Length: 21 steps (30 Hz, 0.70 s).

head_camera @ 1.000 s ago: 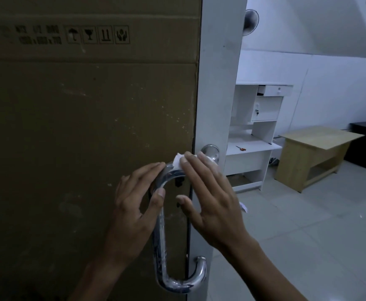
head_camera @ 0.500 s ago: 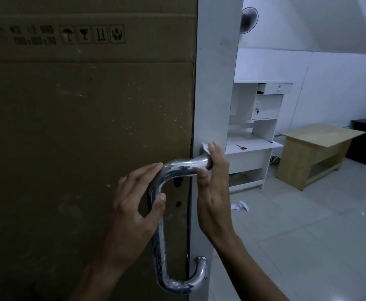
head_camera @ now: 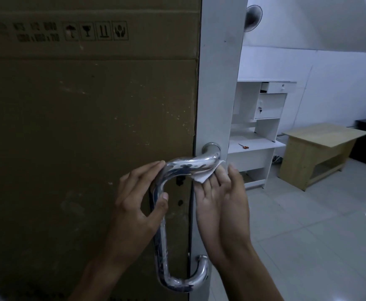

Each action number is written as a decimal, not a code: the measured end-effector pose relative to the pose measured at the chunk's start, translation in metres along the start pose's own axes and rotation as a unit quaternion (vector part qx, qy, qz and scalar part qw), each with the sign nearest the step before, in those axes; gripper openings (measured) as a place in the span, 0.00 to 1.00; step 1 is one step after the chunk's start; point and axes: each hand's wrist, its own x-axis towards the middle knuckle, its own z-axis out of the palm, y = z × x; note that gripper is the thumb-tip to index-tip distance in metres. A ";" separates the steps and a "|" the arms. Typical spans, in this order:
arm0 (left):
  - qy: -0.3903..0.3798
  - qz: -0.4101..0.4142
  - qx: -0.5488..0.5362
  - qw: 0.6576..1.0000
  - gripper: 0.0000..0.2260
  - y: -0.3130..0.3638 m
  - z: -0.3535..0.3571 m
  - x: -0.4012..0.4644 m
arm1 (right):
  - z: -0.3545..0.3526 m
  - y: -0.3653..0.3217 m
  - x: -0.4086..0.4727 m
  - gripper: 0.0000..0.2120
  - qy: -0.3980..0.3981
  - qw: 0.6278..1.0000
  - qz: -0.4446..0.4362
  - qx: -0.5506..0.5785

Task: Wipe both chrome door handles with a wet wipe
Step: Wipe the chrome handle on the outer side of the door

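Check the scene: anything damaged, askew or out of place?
Cardboard covers the door's panel where glass might be. The white desk's top drawer hangs ajar, and scissors lie on its surface. The chrome handle looks intact.

A dim, sparsely furnished office or storeroom. Far right stands a white desk unit (head_camera: 262, 135) with a keyed drawer (head_camera: 269, 106), beside it a low wooden table (head_camera: 321, 146) on a pale tiled floor (head_camera: 308, 235). A wall fan (head_camera: 252, 18) hangs high up. Near left, brown cardboard (head_camera: 79, 137) (printed with handling symbols) covers the door.
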 end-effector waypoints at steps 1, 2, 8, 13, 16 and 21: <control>0.001 0.001 0.000 1.000 0.23 0.000 0.000 0.000 | 0.000 -0.005 0.002 0.25 0.008 0.999 0.026 0.030; 0.001 0.001 -0.001 1.000 0.23 0.000 0.000 0.000 | 0.000 -0.010 0.004 0.26 0.015 0.997 0.049 0.054; -0.006 -0.005 -0.007 1.000 0.23 0.001 0.000 0.000 | -0.002 -0.021 0.021 0.31 0.029 0.986 0.105 0.128; -0.006 -0.003 -0.007 1.000 0.23 0.000 0.000 0.000 | -0.003 -0.008 0.020 0.32 -0.011 0.980 0.129 0.152; -0.010 -0.005 -0.004 1.000 0.24 -0.001 -0.001 0.000 | -0.005 0.003 0.014 0.31 -0.029 0.981 0.131 0.143; -0.008 -0.006 0.003 1.000 0.23 -0.002 -0.001 0.000 | -0.008 0.007 0.001 0.19 0.001 0.979 0.141 0.144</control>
